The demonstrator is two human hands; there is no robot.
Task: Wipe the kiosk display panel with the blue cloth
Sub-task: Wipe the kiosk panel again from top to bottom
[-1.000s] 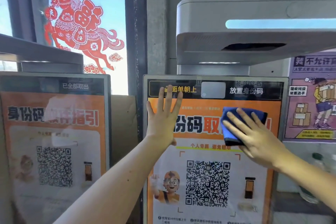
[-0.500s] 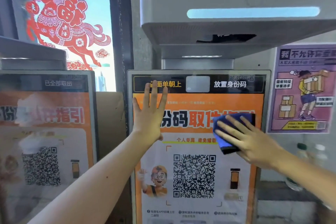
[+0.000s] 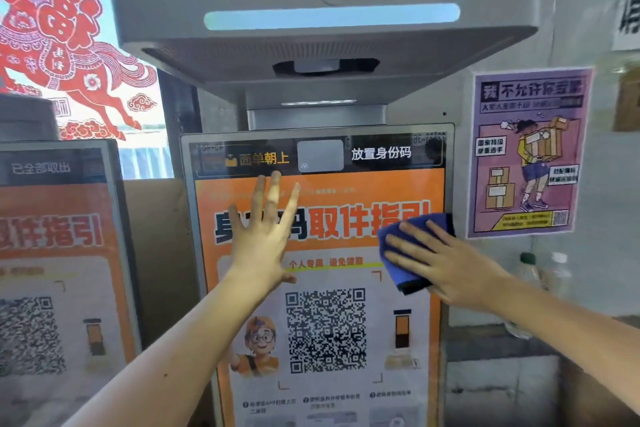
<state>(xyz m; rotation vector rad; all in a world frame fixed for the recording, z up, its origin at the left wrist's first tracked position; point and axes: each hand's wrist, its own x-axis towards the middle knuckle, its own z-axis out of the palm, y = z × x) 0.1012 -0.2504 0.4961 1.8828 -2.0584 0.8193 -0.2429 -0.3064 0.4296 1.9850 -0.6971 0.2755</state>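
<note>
Change: blue cloth [image 3: 408, 253] has slid rightward to the display panel [image 3: 318, 340]'s right edge; left hand has dropped below the black header.
Right hand [image 3: 446, 267]: fingers straight, spread, pressing the cloth flat; grips nothing.
Left hand [image 3: 265, 236]: fingers straight, splayed on the panel.
Risk: cloth may overrun the frame; a bracing palm may smear glass.
Obscured: panel bottom cut off; cloth partly covered.

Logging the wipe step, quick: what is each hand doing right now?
Left hand: open, fingers spread, flat against the kiosk display panel, holding nothing.
Right hand: open, straight fingers pressing the blue cloth onto the panel's right side.
</note>
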